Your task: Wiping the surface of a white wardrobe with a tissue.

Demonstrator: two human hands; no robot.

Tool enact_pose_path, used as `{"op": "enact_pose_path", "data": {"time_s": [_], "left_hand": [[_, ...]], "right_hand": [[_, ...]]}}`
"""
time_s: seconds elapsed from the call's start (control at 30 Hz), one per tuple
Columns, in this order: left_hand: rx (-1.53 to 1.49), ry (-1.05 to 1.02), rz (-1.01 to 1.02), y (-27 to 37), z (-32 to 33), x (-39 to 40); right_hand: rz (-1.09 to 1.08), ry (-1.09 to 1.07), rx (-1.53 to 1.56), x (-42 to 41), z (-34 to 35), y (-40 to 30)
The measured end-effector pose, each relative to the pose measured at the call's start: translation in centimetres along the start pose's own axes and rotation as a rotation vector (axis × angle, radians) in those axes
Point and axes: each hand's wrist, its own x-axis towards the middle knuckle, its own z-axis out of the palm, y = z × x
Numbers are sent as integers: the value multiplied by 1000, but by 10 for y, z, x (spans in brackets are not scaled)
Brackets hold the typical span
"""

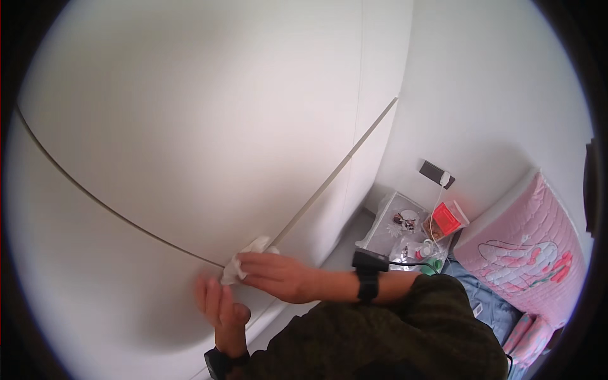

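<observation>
A crumpled white tissue or cloth (233,270) lies against the white panelled front (190,118), where a long dark groove meets a grey strip. My right hand (278,275) presses it there, fingers stretched over it. Just below and to the left, my left hand (219,301) is raised near the panel, slightly blurred, its fingers up and nothing seen in it. Whether its fingertips touch the panel or the cloth's edge cannot be told. Both wrists wear black straps with devices.
Right of the panels, a small bedside table (380,228) holds a red-lidded container (447,219) and small items. A charger with a white cable sits in the dark wall socket (436,175). A pink quilted headboard cover (527,251) stands behind a bed with blue-grey bedding (489,299).
</observation>
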Motion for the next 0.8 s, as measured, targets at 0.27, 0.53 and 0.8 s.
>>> {"op": "enact_pose_path", "data": {"time_s": [0.27,0.53,0.8], "left_hand": [[-34,-40,37,0,8,18],[177,-43,15,7,33,27],[281,-141,115,11,41,36]], "right_hand": [[-186,-171,-308,-9,1,47],[152,361,-667,28,-74,110],[392,658,-523,77,-137,135]]}}
